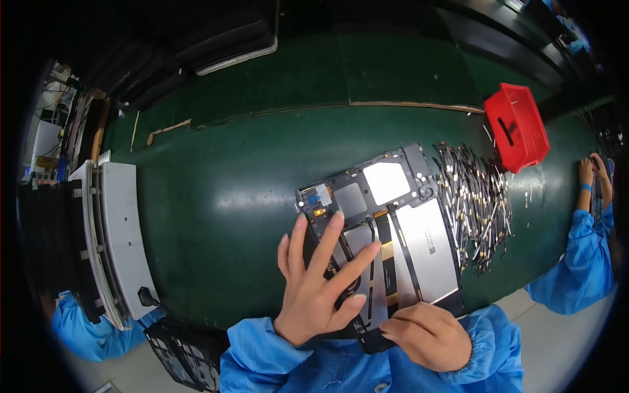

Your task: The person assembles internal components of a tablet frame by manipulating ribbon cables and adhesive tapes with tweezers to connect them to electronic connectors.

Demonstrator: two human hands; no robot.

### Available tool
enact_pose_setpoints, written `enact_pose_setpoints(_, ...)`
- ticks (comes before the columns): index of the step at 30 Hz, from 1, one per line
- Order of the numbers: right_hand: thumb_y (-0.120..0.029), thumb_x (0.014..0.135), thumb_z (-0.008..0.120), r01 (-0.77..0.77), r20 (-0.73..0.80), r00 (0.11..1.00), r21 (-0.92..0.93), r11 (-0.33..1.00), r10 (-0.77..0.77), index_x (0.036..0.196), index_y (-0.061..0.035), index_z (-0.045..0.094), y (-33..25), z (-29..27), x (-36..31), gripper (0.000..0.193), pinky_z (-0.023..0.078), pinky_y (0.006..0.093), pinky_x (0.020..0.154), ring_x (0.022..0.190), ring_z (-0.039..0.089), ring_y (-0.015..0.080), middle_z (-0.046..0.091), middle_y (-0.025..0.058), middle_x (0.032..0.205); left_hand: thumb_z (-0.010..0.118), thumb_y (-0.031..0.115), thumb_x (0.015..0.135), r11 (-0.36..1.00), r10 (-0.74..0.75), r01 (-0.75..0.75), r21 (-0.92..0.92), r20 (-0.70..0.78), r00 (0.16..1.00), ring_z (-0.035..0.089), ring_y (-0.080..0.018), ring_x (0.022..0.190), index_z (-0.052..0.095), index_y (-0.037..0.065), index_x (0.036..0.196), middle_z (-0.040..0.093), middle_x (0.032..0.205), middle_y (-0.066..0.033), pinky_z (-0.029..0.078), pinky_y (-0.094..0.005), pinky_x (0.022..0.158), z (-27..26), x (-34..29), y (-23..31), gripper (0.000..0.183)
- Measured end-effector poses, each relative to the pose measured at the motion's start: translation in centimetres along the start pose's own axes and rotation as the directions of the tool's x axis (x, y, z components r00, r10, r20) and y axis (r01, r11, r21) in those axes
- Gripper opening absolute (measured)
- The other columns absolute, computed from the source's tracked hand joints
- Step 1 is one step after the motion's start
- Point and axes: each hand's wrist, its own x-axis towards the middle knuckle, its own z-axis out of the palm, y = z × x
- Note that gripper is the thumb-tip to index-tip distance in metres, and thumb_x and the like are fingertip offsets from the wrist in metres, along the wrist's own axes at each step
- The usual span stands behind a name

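An opened tablet [427,242] lies tilted on the green table in front of me, its inside facing up. Silver battery panels, a black frame with a white patch, and dark flat cables [407,259] show in it. My left hand [314,288] rests over its left part with fingers spread, the fingertips on or just above the black frame. At the near edge my right hand [429,335] is closed, thumb and fingers pinched together. One dark cable runs toward that hand; what sits between its fingertips is hidden.
Right of the tablet lies a heap of thin black-and-silver strips [475,209], with a red bin [521,128] behind it. White-grey panels [124,229] stand at the left, and dark frames [187,354] lie below. Another person's hands [593,173] are at the far right.
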Motion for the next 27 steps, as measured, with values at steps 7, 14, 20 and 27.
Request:
enact_pose_setpoints(7, -0.048, 0.079, 0.065, 0.09, 0.22, 0.975, -0.337, 0.937, -0.015, 0.111, -0.0061, 0.065, -0.2, -0.3, 0.1, 0.053, 0.04, 0.0222, 0.048, 0.052, 0.049, 0.011, 0.049, -0.0006, 0.06, 0.071, 0.028, 0.076, 0.997, -0.072, 0.073, -0.013, 0.019, 0.997, 0.01, -0.0487, 0.137, 0.067, 0.023, 0.116, 0.017, 0.151, -0.0244, 0.008, -0.0565, 0.108, -0.9, 0.8, 0.8, 0.041)
enact_pose_setpoints(14, -0.054, 0.077, 0.064, 0.076, 0.227, 0.974, -0.299, 0.951, -0.006, 0.111, -0.0072, 0.065, -0.5, 0.3, -2.2, 0.058, 0.039, 0.023, 0.046, 0.047, 0.048, 0.0127, 0.048, 0.0008, 0.059, 0.07, 0.032, 0.078, 0.966, -0.179, 0.169, -0.193, -0.035, 0.983, 0.006, -0.0545, 0.134, 0.056, 0.022, 0.127, 0.008, 0.15, -0.0267, 0.006, -0.066, 0.103, -0.5, 0.8, 1.7, 0.052)
enact_pose_setpoints(20, -0.035, 0.06, 0.084, -0.201, -0.301, 0.944, -0.197, 0.96, 0.135, 0.109, -0.0024, 0.064, 2.6, -3.1, -2.1, 0.062, 0.048, 0.0305, 0.052, 0.061, 0.058, 0.0208, 0.053, 0.009, 0.075, 0.055, 0.037, 0.091, 0.713, -0.414, 0.175, -0.679, -0.207, 0.887, 0.012, -0.0423, 0.138, 0.018, -0.004, 0.142, 0.011, 0.148, -0.0255, 0.012, -0.0475, 0.111, 2.9, -3.9, 2.5, 0.076)
enact_pose_setpoints(27, -0.022, 0.076, 0.076, -0.372, -0.281, 0.874, 0.142, 0.917, 0.397, 0.111, 0.0023, 0.064, 6.4, -2.7, -2.4, 0.045, 0.048, 0.0307, 0.072, 0.083, 0.059, 0.0238, 0.054, 0.0145, 0.108, 0.032, 0.06, 0.092, 0.86, -0.322, 0.192, -0.474, -0.21, 0.923, 0.011, -0.0446, 0.138, 0.02, -0.007, 0.143, 0.022, 0.147, -0.027, 0.006, -0.0509, 0.112, 4.4, -5.5, 3.9, 0.085)
